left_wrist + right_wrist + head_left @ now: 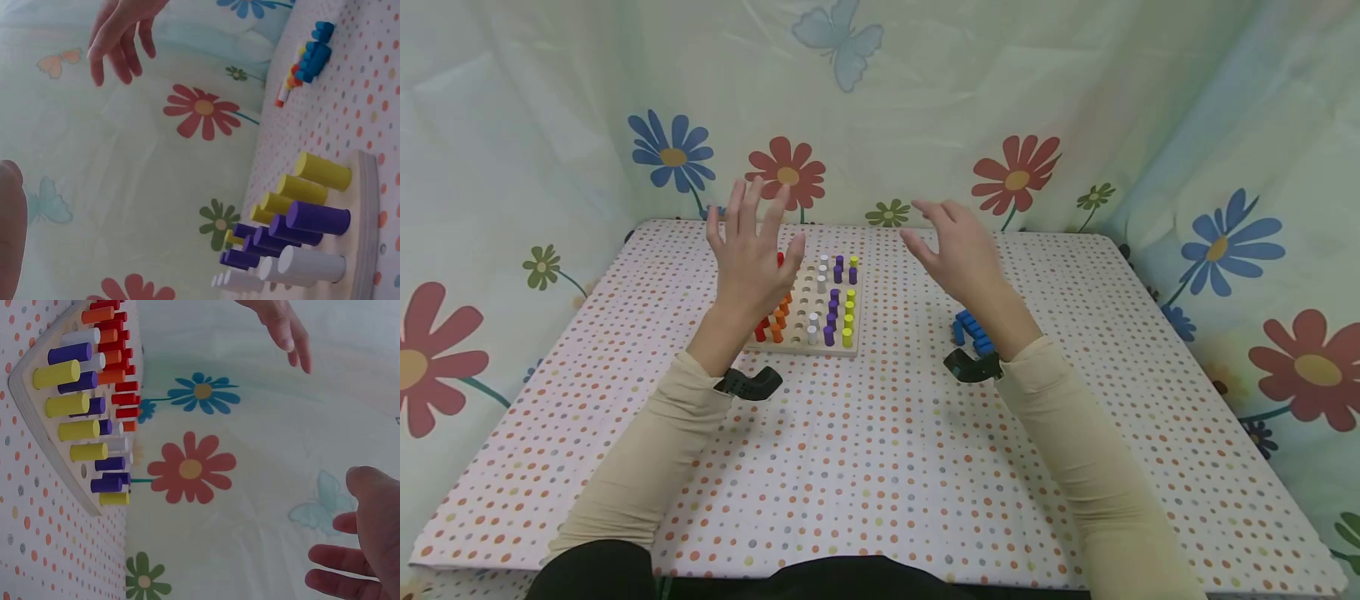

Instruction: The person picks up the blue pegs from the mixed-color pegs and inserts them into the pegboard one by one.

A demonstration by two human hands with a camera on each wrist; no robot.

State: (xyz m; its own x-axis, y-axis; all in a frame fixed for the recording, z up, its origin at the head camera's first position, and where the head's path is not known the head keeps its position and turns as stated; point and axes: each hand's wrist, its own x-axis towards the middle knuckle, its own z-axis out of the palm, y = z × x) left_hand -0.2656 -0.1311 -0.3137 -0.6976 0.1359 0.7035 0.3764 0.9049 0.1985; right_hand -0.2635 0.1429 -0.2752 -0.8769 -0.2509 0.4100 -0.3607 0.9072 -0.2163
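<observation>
A wooden pegboard [801,346] with round pegs in rows lies left of the table's middle. Yellow pegs [323,171], purple pegs [317,217] and white pegs [311,264] stand nearest its right side. Red pegs [126,399] and orange pegs [111,376] fill rows toward the left; several holes have no peg. My left hand [750,258] is raised above the board, fingers spread, holding nothing, and hides part of it. My right hand [962,254] hovers to the right with extended fingers and nothing in them. Below its wrist lies a cluster of blue pegs [973,329], partly hidden by the forearm.
A dotted cloth [865,467] covers the table. Beside the blue pegs, the left wrist view shows red, yellow and white pieces [289,84]. A flowered curtain [925,125] hangs behind and along both sides. Each wrist wears a black camera mount [751,384].
</observation>
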